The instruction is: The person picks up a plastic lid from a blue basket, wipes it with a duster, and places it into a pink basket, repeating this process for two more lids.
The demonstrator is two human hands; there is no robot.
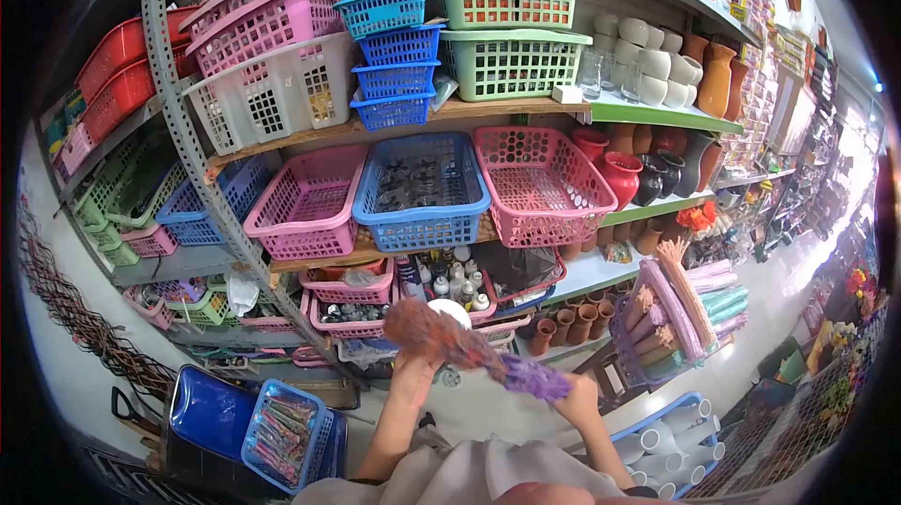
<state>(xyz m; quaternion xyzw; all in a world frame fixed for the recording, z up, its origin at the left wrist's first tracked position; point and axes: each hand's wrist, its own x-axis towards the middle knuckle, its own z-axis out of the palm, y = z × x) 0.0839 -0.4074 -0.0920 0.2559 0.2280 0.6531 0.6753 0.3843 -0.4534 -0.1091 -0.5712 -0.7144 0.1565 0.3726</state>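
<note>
The step in hand seems to be handling a brown-and-purple bundle (483,352), slanted before the shelves (526,108). The right hand (575,399) clamps its purple end; the left hand (414,379) touches the brown end, finger closure hidden. Moving it likely calls for supporting both ends.

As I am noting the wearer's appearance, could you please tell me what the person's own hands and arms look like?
Both the left hand and right hand are ungloved, and the forearms look bare of sleeves. Loose, folded light grey clothing shows between them. Rings or small markings cannot be made out.
</note>
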